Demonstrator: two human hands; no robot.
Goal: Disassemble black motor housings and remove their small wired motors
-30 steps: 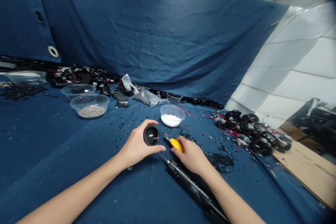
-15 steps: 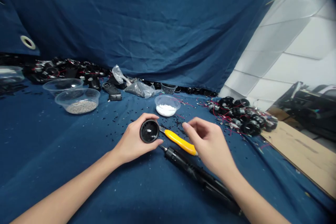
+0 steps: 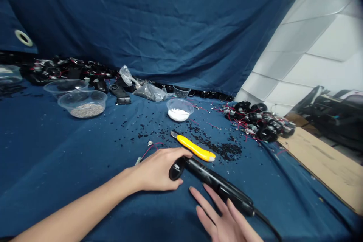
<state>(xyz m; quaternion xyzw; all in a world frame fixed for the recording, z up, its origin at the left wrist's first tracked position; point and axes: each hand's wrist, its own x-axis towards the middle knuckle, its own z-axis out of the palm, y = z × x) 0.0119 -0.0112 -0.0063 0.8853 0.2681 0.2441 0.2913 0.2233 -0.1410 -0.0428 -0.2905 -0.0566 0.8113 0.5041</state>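
Observation:
My left hand (image 3: 160, 168) is wrapped around a round black plastic cup-like part (image 3: 177, 168), its open mouth tilted to the right. A red wire with a small white connector (image 3: 150, 143) shows behind that hand. My right hand (image 3: 219, 213) has its fingers spread and holds nothing. Its fingertips are close to a black electric screwdriver (image 3: 219, 183) lying on the blue cloth; whether they touch it I cannot tell. The screwdriver's tip is hidden behind my left hand. Just beyond lies a yellow utility knife (image 3: 195, 148), blade end pointing left.
Black screws (image 3: 227, 150) are scattered past the knife. A clear bowl of white material (image 3: 179, 110) stands behind them. Bowls, one with small grey pieces (image 3: 85, 110), stand left. Wired black parts (image 3: 261, 121) are heaped right, beside a cardboard sheet (image 3: 323, 166). A plastic bag (image 3: 151, 92) lies at the back.
My left hand has moved nearer and slightly right, tilting the black part sideways. My right hand has come down toward me and its fingers have spread, uncovering the screws.

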